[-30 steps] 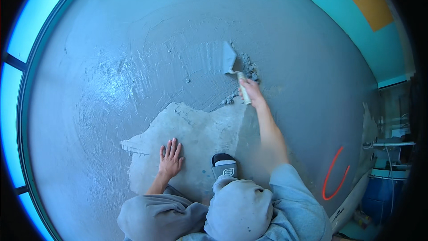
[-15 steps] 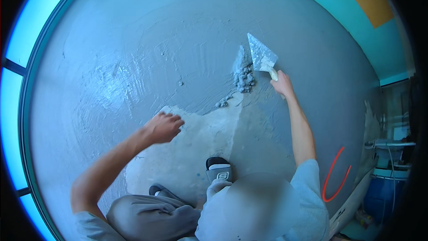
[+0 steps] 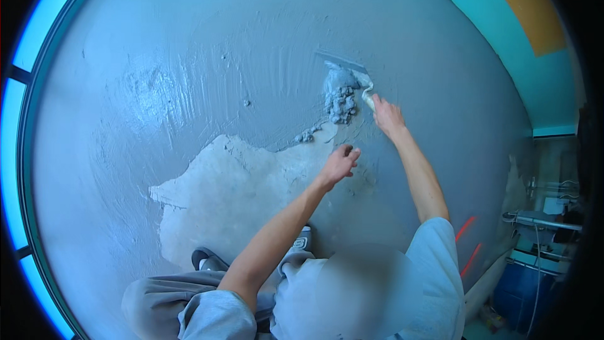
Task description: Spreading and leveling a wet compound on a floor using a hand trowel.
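My right hand grips the pale handle of a trowel. Its blade, steeply tilted, meets the floor at the far side of a lumpy heap of grey mortar. A smaller strip of crumbs trails from the heap toward the left. Reaching across in front of me, my left hand hovers over the bare floor patch, its fingers loosely apart and holding nothing. Smooth wet mortar covers the floor around and beyond the patch.
My slippered foot is on the bare patch. A dark window frame runs along the left, and a teal wall with an orange panel rises at right. A blue container stands at lower right, below metal bars.
My left hand has swung right, toward the heap. The trowel has turned from showing its blade face to a steep tilt and moved slightly left, over the heap's far end.
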